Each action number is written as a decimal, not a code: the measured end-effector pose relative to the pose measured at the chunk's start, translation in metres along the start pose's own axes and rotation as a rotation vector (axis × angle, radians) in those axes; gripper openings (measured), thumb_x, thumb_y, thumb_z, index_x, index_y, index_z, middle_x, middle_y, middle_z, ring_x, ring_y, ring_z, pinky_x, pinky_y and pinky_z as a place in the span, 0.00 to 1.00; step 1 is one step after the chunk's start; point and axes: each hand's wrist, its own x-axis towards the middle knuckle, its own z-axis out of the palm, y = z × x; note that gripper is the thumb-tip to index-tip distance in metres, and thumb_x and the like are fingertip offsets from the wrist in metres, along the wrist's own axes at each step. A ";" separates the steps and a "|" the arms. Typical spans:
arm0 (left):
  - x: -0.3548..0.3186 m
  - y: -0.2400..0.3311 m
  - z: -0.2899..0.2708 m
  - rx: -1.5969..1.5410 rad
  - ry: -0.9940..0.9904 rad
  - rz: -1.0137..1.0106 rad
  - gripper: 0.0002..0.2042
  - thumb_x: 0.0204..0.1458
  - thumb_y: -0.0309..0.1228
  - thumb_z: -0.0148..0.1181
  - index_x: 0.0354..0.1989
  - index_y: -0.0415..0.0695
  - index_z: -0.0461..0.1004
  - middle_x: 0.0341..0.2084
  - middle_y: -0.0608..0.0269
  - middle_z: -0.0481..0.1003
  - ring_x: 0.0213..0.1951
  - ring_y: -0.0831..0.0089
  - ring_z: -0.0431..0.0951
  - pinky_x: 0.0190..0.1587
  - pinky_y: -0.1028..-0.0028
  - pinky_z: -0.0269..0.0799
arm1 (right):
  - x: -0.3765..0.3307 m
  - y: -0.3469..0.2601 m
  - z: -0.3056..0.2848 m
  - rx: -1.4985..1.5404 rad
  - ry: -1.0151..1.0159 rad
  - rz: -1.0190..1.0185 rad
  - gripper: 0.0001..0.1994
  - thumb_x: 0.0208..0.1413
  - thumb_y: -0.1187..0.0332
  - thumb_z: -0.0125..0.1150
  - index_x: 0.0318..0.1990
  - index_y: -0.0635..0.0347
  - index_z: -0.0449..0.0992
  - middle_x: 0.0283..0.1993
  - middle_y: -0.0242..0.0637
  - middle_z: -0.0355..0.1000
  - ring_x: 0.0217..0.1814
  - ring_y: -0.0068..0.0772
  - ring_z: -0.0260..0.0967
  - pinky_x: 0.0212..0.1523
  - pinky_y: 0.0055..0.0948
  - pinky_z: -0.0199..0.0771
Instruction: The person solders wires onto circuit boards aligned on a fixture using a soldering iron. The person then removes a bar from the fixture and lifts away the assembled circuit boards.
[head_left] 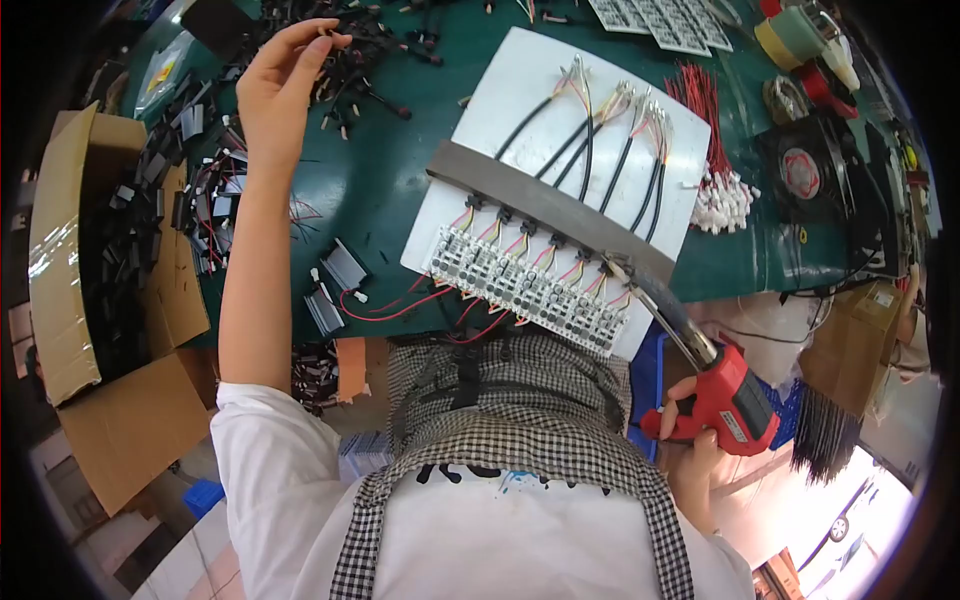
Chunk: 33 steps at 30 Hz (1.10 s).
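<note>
My left hand (283, 88) reaches far across the green bench, thumb and forefinger pinched on a small cable piece (327, 33) at the edge of a pile of black cables (375, 60). My right hand (688, 425) grips a red soldering gun (728, 398) near my body. Its long metal tip (612, 264) touches the near right end of a white board (520, 80). On that board a grey bar (540, 205) clamps several black cables with coloured wires. A row of small circuit boards (520, 285) lies along its near edge.
An open cardboard box (70, 260) of black parts stands at the left. Two ribbed metal pieces (345, 265) lie by a loose red wire. At the right are red wires with white plugs (715, 190), a black fan (805, 170) and tape rolls (795, 35).
</note>
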 end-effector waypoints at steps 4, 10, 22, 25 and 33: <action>0.006 0.065 0.013 -0.234 0.017 -0.114 0.08 0.52 0.21 0.58 0.41 0.37 0.76 0.33 0.62 0.74 0.34 0.76 0.76 0.38 0.77 0.73 | 0.029 -0.013 0.000 -0.072 0.105 -0.134 0.39 0.46 0.34 0.58 0.40 0.71 0.68 0.28 0.37 0.68 0.18 0.21 0.62 0.19 0.20 0.60; -0.063 0.108 0.033 -0.491 -0.234 -0.478 0.07 0.54 0.28 0.61 0.39 0.39 0.76 0.30 0.71 0.74 0.31 0.85 0.71 0.33 0.81 0.69 | 0.017 0.005 -0.012 0.157 -0.198 -0.068 0.25 0.60 0.58 0.56 0.60 0.61 0.60 0.54 0.46 0.63 0.31 0.30 0.65 0.29 0.36 0.73; -0.143 0.163 0.116 -1.075 -0.506 -0.790 0.08 0.56 0.22 0.57 0.43 0.34 0.72 0.29 0.62 0.76 0.28 0.80 0.76 0.32 0.80 0.73 | 0.043 -0.032 0.055 -0.045 -0.096 -0.247 0.19 0.46 0.83 0.62 0.47 0.64 0.68 0.39 0.36 0.71 0.41 0.26 0.71 0.42 0.25 0.73; -0.144 0.159 0.118 -1.135 -0.501 -0.761 0.07 0.56 0.19 0.55 0.41 0.32 0.71 0.30 0.58 0.77 0.28 0.78 0.76 0.33 0.80 0.73 | 0.045 -0.034 0.060 0.005 -0.122 -0.235 0.19 0.48 0.84 0.61 0.49 0.66 0.66 0.40 0.38 0.72 0.42 0.26 0.72 0.42 0.23 0.74; -0.163 0.161 0.117 -1.082 -0.523 -0.773 0.06 0.56 0.20 0.56 0.40 0.32 0.72 0.29 0.57 0.77 0.27 0.79 0.75 0.31 0.80 0.73 | 0.032 -0.025 0.062 -0.002 -0.249 -0.298 0.20 0.52 0.85 0.58 0.54 0.68 0.64 0.42 0.42 0.73 0.40 0.27 0.73 0.42 0.26 0.76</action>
